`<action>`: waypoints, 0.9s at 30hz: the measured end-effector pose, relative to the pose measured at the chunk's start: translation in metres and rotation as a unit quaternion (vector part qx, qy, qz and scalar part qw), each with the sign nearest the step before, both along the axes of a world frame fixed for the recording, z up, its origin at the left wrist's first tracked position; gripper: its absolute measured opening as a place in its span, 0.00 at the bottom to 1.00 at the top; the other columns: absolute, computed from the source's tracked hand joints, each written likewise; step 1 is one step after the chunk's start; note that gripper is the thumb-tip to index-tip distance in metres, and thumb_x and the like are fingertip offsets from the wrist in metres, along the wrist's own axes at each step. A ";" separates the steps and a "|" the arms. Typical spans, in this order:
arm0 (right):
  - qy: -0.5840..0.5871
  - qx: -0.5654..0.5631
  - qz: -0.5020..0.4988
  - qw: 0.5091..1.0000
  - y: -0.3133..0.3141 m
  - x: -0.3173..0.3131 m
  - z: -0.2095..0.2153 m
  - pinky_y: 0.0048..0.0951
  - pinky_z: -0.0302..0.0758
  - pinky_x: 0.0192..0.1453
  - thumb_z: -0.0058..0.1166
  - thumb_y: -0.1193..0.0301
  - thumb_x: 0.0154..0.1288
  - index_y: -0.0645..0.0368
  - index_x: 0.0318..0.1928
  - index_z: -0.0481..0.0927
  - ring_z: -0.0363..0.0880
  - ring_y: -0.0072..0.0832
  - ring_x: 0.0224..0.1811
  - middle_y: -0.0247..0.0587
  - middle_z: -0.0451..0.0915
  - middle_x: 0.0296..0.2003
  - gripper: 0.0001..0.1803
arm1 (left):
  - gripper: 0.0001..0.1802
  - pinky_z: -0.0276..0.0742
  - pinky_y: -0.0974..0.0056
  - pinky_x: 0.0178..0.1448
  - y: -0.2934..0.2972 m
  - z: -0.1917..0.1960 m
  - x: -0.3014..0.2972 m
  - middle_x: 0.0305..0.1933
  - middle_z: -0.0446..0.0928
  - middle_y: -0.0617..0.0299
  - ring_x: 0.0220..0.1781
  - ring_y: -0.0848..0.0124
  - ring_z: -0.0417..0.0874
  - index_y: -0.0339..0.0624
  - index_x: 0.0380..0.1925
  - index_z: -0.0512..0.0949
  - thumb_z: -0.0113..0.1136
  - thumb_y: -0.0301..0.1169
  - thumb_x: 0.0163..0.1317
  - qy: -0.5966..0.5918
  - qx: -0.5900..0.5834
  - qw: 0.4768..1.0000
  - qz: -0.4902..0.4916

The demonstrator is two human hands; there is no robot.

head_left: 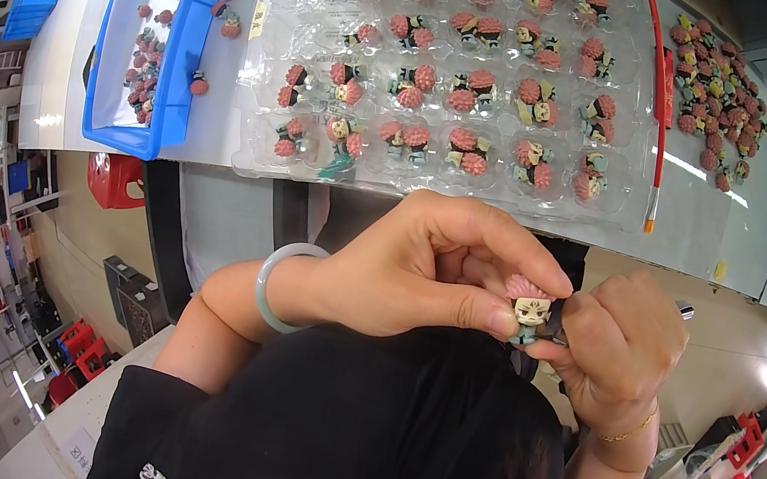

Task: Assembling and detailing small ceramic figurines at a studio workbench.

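Between the thumb and fingers of my left hand (438, 274) is a small toy figurine (531, 310) with pink knobbly hair, a pale face and a blue-green body. My right hand (625, 341) is curled closed right beside it, thumb tip at the figurine's lower body. A slim dark and metallic piece shows at the right fingers, and a shiny end pokes out behind that hand; most of it is hidden, so its kind is unclear. Beyond both hands, a clear plastic blister tray (551, 207) holds many similar figurines in its pockets, some lying on their sides.
On the left stands a blue bin (175, 118) with loose figurines inside and several on its rim. A pile of figurines (721, 103) lies at the far right. A red-handled brush (655, 183) rests along the tray's right edge. A red stool (114, 179) stands below the table.
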State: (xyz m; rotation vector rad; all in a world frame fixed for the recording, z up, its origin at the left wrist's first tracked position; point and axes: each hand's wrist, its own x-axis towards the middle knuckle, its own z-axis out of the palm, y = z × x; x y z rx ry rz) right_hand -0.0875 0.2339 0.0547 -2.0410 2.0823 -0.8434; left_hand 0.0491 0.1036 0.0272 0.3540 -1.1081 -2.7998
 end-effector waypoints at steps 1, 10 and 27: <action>-0.005 0.002 -0.001 1.000 0.000 0.000 -0.001 0.25 0.50 0.14 0.57 0.58 0.41 0.55 0.19 0.68 0.55 0.25 0.13 0.31 0.55 0.13 0.16 | 0.17 0.71 0.74 0.38 0.000 0.000 0.000 0.32 0.74 0.58 0.34 0.75 0.76 0.29 0.37 0.73 0.62 0.23 0.46 -0.002 0.000 1.000 0.000; -0.036 0.020 -0.034 0.999 0.001 0.004 -0.002 0.27 0.53 0.15 0.58 0.61 0.38 0.56 0.21 0.69 0.57 0.26 0.14 0.32 0.57 0.14 0.15 | 0.16 0.70 0.76 0.36 0.000 -0.001 0.000 0.31 0.74 0.58 0.33 0.78 0.74 0.29 0.37 0.73 0.62 0.22 0.46 -0.007 -0.039 0.999 0.013; -0.014 -0.161 -0.575 0.802 0.095 -0.148 -0.009 0.16 0.57 0.24 0.52 0.72 0.55 0.60 0.34 0.76 0.59 0.13 0.19 0.27 0.67 0.16 0.07 | 0.17 0.78 0.64 0.37 0.002 -0.011 0.004 0.32 0.72 0.49 0.34 0.62 0.77 0.37 0.41 0.66 0.57 0.25 0.51 0.012 -0.085 0.993 0.079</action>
